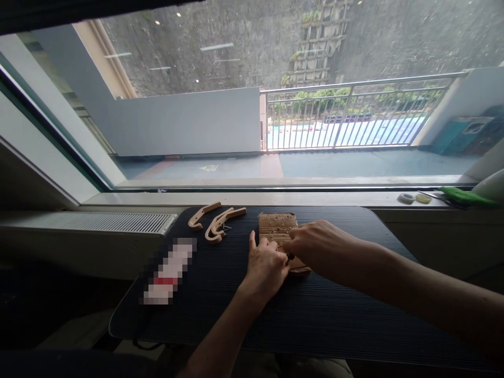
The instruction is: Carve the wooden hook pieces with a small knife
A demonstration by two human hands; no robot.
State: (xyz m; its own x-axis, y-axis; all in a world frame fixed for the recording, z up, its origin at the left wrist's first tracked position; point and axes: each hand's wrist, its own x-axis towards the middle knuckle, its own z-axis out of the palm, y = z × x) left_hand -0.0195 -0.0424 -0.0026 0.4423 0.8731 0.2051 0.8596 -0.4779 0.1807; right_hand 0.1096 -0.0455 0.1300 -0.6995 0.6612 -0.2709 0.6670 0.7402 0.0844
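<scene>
A corrugated cardboard piece (276,223) lies on the dark table, its upper face torn and dotted with small crumbs or holes. Over its lower left part rests my left hand (266,264), little finger stretched out, the other fingers curled toward a small dark object (290,258). My right hand (315,242) comes in from the right, closed in a fist above the cardboard and against that dark object. What its fingers grip is hidden. To the left lie curved wooden hooks (225,220), with a few small screws (227,228) beside them.
A blurred pinkish item (169,270) lies on the left of the table (220,299). Behind the table run a window sill (299,199) and a large window. Tape rolls (406,198) and a green brush-like item (466,197) sit at the sill's right end. A radiator cover (86,223) adjoins on the left.
</scene>
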